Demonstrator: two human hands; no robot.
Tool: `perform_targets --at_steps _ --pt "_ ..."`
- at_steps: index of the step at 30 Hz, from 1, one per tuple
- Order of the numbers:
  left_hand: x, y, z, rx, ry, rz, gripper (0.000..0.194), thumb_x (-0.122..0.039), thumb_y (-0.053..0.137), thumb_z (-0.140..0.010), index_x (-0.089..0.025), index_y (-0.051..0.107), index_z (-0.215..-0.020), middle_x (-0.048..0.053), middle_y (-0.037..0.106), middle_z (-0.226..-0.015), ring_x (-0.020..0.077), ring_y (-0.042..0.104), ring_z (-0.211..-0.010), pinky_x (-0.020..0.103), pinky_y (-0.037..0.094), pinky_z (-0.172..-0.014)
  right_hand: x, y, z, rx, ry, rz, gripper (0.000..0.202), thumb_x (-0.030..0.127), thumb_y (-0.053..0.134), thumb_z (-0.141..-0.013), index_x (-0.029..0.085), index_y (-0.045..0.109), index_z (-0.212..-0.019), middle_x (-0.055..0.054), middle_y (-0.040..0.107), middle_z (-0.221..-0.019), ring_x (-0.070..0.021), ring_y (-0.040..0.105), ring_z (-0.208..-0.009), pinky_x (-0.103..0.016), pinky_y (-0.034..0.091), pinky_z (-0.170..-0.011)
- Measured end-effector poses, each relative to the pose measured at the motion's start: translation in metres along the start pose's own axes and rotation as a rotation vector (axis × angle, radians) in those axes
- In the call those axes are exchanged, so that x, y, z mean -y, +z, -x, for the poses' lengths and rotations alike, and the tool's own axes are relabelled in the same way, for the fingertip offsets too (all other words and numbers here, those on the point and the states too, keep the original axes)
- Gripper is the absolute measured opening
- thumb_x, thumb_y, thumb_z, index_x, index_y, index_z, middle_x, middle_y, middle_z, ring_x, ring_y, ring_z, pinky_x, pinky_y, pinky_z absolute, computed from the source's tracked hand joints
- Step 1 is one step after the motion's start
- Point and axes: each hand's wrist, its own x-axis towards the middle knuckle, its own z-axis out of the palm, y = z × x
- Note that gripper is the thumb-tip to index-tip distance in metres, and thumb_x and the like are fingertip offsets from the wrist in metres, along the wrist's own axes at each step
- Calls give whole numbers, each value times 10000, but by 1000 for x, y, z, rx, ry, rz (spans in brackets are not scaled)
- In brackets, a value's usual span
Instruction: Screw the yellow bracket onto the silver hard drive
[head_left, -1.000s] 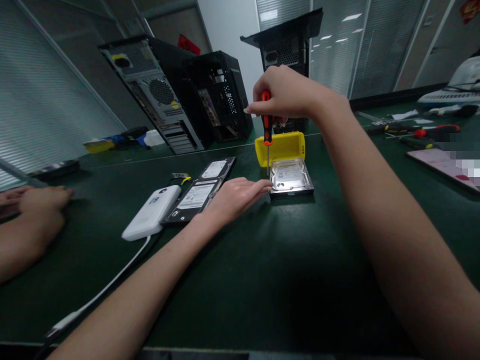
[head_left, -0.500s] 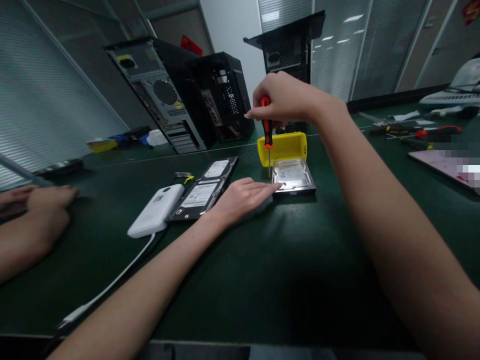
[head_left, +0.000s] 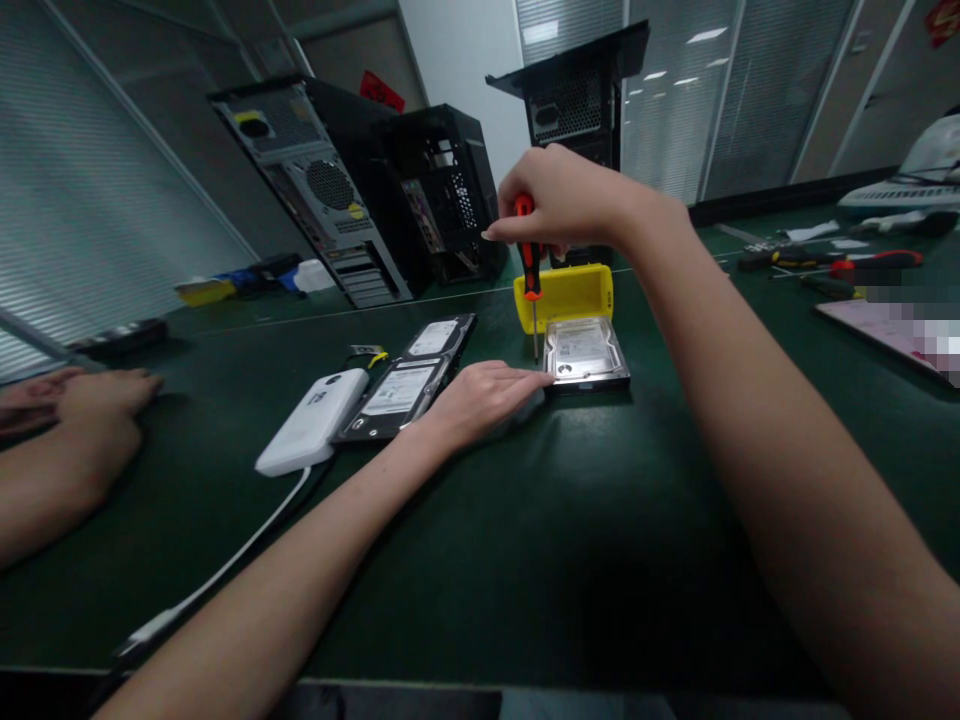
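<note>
My right hand (head_left: 536, 205) grips a red and black screwdriver (head_left: 530, 270) by its handle. The shaft points straight down, its tip just left of a silver hard drive (head_left: 581, 348); whether it touches the table I cannot tell. Stretched-out fingers of my left hand (head_left: 487, 395) reach the drive's near left corner. Something clear or pale shows partly under that hand, too hidden to name. Behind the drive, an open yellow case (head_left: 566, 295) stands against it.
Two more hard drives (head_left: 397, 390) and a white power bank (head_left: 311, 420) with a cable lie to the left. Computer cases (head_left: 330, 190) stand at the back. Pliers (head_left: 874, 262) and other tools lie at right. Another person's arms (head_left: 82, 420) rest on the table (head_left: 525, 560) at far left.
My right hand and the screwdriver have shifted slightly left, and the tip sits a little lower. My left fingertips have drawn back slightly from the drive's top toward its corner.
</note>
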Motion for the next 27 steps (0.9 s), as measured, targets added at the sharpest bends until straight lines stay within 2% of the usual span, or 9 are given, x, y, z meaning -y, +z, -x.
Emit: perform_targets --at_steps 3,8,11,14,17,20,24,27 --pt "-1 0 1 -13 -100 122 300 -243 471 -905 -196 582 -1180 67 716 -1023 165 677 -836 320 520 -771 0 0 0 3 16 -1 351 475 507 -840 156 653 -840 -74 669 -735 -131 592 -554 -228 420 -510" --pt "-1 1 2 -50 -245 421 347 -259 529 -864 -198 548 -1205 42 717 -1044 171 663 -993 322 505 -888 0 -5 3 10 33 -23 344 490 502 -841 180 652 -846 -79 686 -775 -152 617 -592 -244 445 -534" --pt "0 4 4 -63 -283 472 357 -273 541 -853 -201 557 -1202 42 716 -1051 178 659 -1011 330 498 -909 1 -9 6 11 65 -53 362 523 496 -833 199 647 -886 -85 702 -841 -167 629 -647 -251 462 -555" --pt "4 5 5 -83 -303 483 330 -293 559 -845 -211 590 -1163 38 711 -1054 174 663 -979 314 511 -863 3 -11 8 32 105 -67 370 529 504 -827 194 642 -900 -98 705 -874 -175 633 -685 -252 475 -571" --pt "9 0 5 -84 -284 445 243 -320 584 -836 -227 661 -1047 36 707 -1014 172 651 -931 309 510 -808 4 -13 8 34 92 -48 359 499 498 -838 174 643 -887 -110 698 -853 -166 626 -642 -257 485 -559" --pt "12 -10 2 -1 -178 422 190 -353 643 -796 -245 707 -939 34 700 -949 190 607 -946 343 477 -851 5 -15 8 43 73 -25 338 454 508 -838 148 649 -864 -117 689 -800 -157 617 -583 -257 486 -525" --pt "13 -16 -1 130 -93 461 189 -346 645 -801 -271 713 -961 37 684 -977 196 572 -977 346 454 -868 5 -16 8 66 82 -16 336 438 513 -832 140 662 -870 -97 683 -770 -135 619 -587 -221 475 -523" --pt "18 -15 -1 147 -99 472 204 -327 633 -816 -288 704 -1003 34 681 -1004 189 574 -981 342 450 -875 7 -15 7 55 88 -18 371 452 499 -837 129 671 -901 -82 679 -775 -119 626 -615 -197 464 -542"
